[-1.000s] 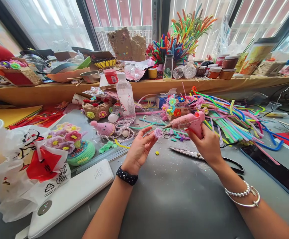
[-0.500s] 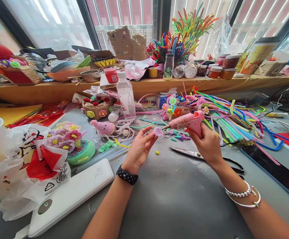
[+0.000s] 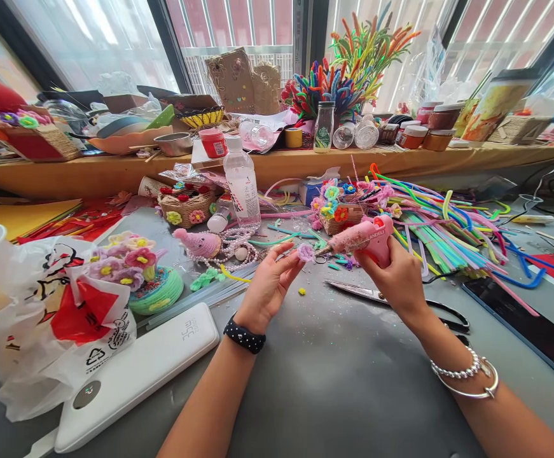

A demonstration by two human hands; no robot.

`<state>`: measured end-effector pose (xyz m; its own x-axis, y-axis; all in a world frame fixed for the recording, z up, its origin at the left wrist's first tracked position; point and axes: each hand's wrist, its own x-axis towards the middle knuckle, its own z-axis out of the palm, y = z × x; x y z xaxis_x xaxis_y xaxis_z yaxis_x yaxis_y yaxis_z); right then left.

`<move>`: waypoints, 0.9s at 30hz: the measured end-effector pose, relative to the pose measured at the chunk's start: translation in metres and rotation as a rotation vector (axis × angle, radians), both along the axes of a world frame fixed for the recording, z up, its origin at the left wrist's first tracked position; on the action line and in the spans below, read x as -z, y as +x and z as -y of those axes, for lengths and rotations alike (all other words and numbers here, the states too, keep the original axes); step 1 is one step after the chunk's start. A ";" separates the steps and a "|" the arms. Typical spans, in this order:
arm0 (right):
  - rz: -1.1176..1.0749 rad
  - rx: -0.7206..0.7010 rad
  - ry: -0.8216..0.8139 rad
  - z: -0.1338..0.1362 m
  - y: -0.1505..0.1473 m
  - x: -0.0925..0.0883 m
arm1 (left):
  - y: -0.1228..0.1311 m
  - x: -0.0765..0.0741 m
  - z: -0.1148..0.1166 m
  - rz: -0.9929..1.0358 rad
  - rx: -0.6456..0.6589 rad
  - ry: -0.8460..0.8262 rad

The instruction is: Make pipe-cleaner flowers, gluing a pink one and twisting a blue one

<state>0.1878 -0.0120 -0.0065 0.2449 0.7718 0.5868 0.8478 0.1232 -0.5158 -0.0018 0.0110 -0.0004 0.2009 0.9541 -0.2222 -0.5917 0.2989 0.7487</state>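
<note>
Between the fingertips of my left hand (image 3: pixel 273 280) is a small lilac fuzzy flower (image 3: pixel 306 252). My right hand (image 3: pixel 395 280) grips a pink glue gun (image 3: pixel 353 239) by its handle. The gun's nozzle points left and sits right by the flower; I cannot tell if they touch. On the grey table below lies a tiny yellow ball (image 3: pixel 302 291). Scissors (image 3: pixel 357 292) with black handles lie under my right hand, partly hidden by it.
A white power bank (image 3: pixel 138 381) and a plastic bag (image 3: pixel 67 318) lie at left, near a fuzzy flower cake (image 3: pixel 155 289). A water bottle (image 3: pixel 241 184) stands upright behind. Pipe cleaners (image 3: pixel 448 232) are heaped at right, above a dark phone (image 3: pixel 525 331).
The glue gun has tilted slightly and come down, bringing its nozzle closer to the flower. My left hand has barely moved, with the flower a touch farther right.
</note>
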 end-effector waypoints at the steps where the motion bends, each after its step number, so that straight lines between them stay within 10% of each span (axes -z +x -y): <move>1: 0.006 0.002 0.000 0.000 0.001 0.001 | 0.000 0.000 0.000 -0.003 0.001 -0.001; 27: 0.007 0.003 -0.016 -0.001 0.001 0.002 | 0.000 0.001 0.002 -0.021 0.027 0.018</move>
